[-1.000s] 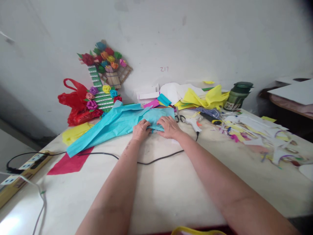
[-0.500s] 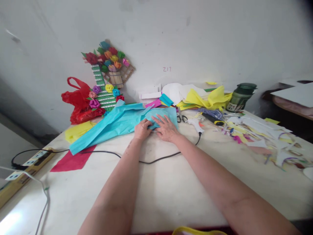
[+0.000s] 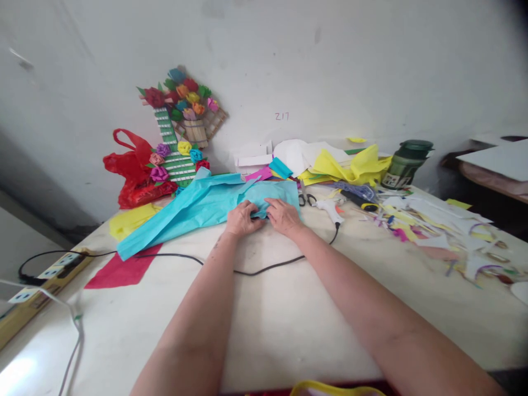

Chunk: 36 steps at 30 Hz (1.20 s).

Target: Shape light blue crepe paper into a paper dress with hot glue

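Note:
A wide sheet of turquoise crepe paper (image 3: 198, 203) lies creased across the middle of the table. At its near edge, toward the right end, my left hand (image 3: 243, 218) is closed with the fingers curled on the paper. Right beside it, my right hand (image 3: 282, 216) pinches the same edge with bent fingers. Between the two hands the edge looks bunched or folded; the fingertips partly hide it. Scissors (image 3: 307, 199) and a white glue gun (image 3: 329, 210) lie just to the right of the paper.
A black cord (image 3: 256, 273) crosses the table in front of the paper. Left are a power strip (image 3: 53, 275), red paper (image 3: 124, 270) and a red plastic bag (image 3: 134, 170). A paper-flower craft (image 3: 177, 143) stands behind. Right are a green bottle (image 3: 406, 165) and paper scraps (image 3: 437, 234).
My right hand has gone from spread flat on the paper to bent fingers pinching its near edge. My left hand has stayed nearly in place.

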Available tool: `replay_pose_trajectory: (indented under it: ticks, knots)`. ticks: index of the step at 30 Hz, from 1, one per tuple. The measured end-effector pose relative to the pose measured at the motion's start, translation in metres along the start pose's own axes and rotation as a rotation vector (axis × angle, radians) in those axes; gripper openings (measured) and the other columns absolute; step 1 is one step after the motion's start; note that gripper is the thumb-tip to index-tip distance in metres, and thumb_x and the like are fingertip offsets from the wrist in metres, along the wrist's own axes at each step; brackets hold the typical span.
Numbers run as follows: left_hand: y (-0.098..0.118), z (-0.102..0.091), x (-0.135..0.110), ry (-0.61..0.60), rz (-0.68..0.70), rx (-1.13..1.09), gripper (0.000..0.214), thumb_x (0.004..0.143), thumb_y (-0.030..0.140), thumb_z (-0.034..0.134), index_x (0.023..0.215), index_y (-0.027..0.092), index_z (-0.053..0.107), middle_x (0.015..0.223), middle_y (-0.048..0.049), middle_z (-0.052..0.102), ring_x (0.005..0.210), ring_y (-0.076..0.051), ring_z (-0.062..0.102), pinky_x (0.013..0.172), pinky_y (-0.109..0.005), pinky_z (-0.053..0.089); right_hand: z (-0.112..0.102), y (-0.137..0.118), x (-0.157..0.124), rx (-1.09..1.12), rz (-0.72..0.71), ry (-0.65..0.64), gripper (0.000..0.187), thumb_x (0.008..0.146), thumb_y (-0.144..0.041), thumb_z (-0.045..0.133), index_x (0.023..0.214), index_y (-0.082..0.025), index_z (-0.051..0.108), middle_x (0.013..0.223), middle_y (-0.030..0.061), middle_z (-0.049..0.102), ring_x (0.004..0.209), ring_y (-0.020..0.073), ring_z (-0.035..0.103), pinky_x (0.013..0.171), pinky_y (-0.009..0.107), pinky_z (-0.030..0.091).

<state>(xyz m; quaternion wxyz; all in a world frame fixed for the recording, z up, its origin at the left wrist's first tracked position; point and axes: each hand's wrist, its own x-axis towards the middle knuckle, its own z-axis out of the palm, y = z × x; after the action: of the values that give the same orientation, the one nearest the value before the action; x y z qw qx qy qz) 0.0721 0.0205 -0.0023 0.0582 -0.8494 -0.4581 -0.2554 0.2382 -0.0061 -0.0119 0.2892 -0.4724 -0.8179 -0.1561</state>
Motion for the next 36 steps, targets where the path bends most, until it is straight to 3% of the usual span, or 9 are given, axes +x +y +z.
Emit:
replay_pose_trajectory:
  ticks: [5, 9, 15, 20, 24, 27, 30, 36]
  knots:
    - [-0.002, 0.004, 0.002, 0.029, 0.009, 0.035, 0.023, 0.070, 0.038, 0.059, 0.088, 0.023, 0.059, 0.089, -0.0027, 0.056, 0.087, -0.018, 0.054, 0.066, -0.027, 0.040, -0.001, 0.009, 0.005, 0.128, 0.098, 0.074, 0.014, 0.075, -0.015, 0.052, 0.080, -0.020, 0.063, 0.116, 0.0034, 0.055, 0.100, 0.0197, 0.049, 0.074, 0.033, 0.044]
    - [-0.005, 0.008, 0.005, 0.023, 0.002, 0.096, 0.023, 0.073, 0.040, 0.058, 0.090, 0.025, 0.058, 0.091, -0.0031, 0.056, 0.089, -0.019, 0.053, 0.066, -0.026, 0.039, -0.013, 0.020, 0.011, 0.161, 0.150, 0.128, 0.008, 0.072, -0.019, 0.058, 0.073, -0.021, 0.066, 0.097, 0.0029, 0.061, 0.092, 0.0181, 0.053, 0.070, 0.029, 0.044]
    - [-0.004, 0.009, 0.005, 0.035, 0.028, 0.129, 0.019, 0.075, 0.035, 0.056, 0.091, 0.025, 0.058, 0.093, -0.0036, 0.056, 0.092, -0.019, 0.052, 0.065, -0.026, 0.039, -0.022, 0.030, 0.012, 0.305, 0.248, -0.048, 0.006, 0.069, -0.023, 0.062, 0.069, -0.022, 0.067, 0.069, -0.0012, 0.065, 0.065, 0.0143, 0.058, 0.056, 0.025, 0.041]
    - [-0.002, 0.010, 0.005, 0.040, -0.003, 0.171, 0.017, 0.075, 0.034, 0.055, 0.089, 0.025, 0.058, 0.092, -0.0039, 0.056, 0.091, -0.019, 0.052, 0.064, -0.026, 0.038, -0.020, 0.031, 0.012, 0.437, 0.271, -0.159, 0.006, 0.070, -0.023, 0.061, 0.070, -0.019, 0.066, 0.066, -0.0011, 0.065, 0.064, 0.0135, 0.058, 0.057, 0.023, 0.041]
    - [0.000, 0.010, 0.004, 0.034, -0.021, 0.169, 0.019, 0.075, 0.034, 0.055, 0.090, 0.024, 0.058, 0.093, -0.0038, 0.056, 0.092, -0.019, 0.052, 0.064, -0.026, 0.038, -0.026, 0.026, 0.009, 0.235, 0.232, -0.280, 0.024, 0.067, -0.032, 0.063, 0.088, -0.019, 0.061, 0.081, 0.0013, 0.065, 0.073, 0.0166, 0.058, 0.062, 0.026, 0.041]
    - [0.001, 0.010, 0.004, 0.040, -0.024, 0.162, 0.018, 0.075, 0.033, 0.055, 0.090, 0.024, 0.058, 0.093, -0.0040, 0.055, 0.093, -0.019, 0.051, 0.065, -0.026, 0.038, -0.031, 0.021, 0.005, -0.010, 0.137, -0.339, 0.039, 0.067, -0.029, 0.062, 0.103, -0.019, 0.052, 0.100, 0.0063, 0.060, 0.089, 0.0205, 0.055, 0.073, 0.030, 0.040]
    - [0.002, 0.009, 0.004, 0.050, -0.022, 0.175, 0.017, 0.075, 0.033, 0.053, 0.089, 0.024, 0.057, 0.094, -0.0040, 0.055, 0.093, -0.019, 0.051, 0.065, -0.026, 0.038, -0.031, 0.018, 0.002, -0.125, 0.104, -0.349, 0.034, 0.072, -0.022, 0.055, 0.105, -0.018, 0.049, 0.103, 0.0091, 0.056, 0.094, 0.0221, 0.052, 0.076, 0.031, 0.039]
    - [0.003, 0.008, 0.005, 0.046, -0.019, 0.205, 0.017, 0.075, 0.033, 0.053, 0.090, 0.024, 0.056, 0.091, -0.0038, 0.055, 0.091, -0.019, 0.051, 0.062, -0.026, 0.037, -0.023, 0.018, 0.002, -0.171, 0.141, -0.349, 0.024, 0.079, -0.026, 0.047, 0.102, -0.018, 0.050, 0.104, 0.0097, 0.056, 0.097, 0.0230, 0.049, 0.073, 0.032, 0.040]
